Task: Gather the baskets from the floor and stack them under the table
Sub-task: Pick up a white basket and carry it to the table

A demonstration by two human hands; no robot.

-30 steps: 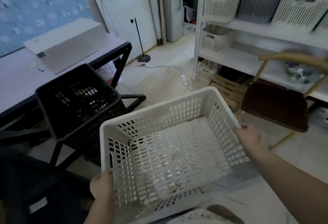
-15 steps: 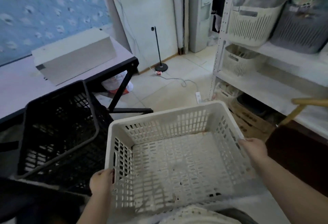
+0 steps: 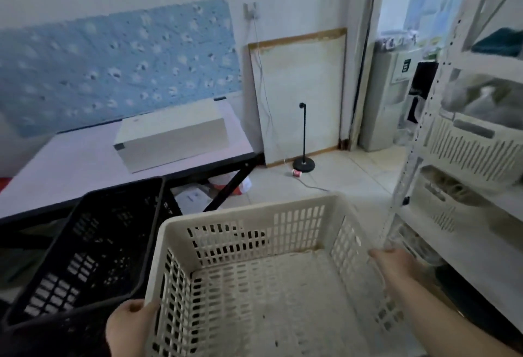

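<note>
I hold an empty white slotted basket [image 3: 254, 215] level in front of me, low in the head view. My left hand [image 3: 128, 325] grips its left rim near the corner. My right hand [image 3: 393, 264] grips its right rim. A black slotted basket [image 3: 93, 243] sits tilted just left of the white one, beside the table's front edge. The table [image 3: 65, 167] has a pale top and black frame; the space under it is mostly hidden by the black basket.
A long white box [image 3: 172, 137] lies on the table. White shelving [image 3: 464, 158] with several pale baskets stands close on the right. A black stand [image 3: 304, 141], a cable and a leaning board [image 3: 300, 85] are on the tiled floor ahead.
My view has tilted up from the floor to the wall. The white basket stays in both hands and now sits lower in view. The chair on the right has left the view.
</note>
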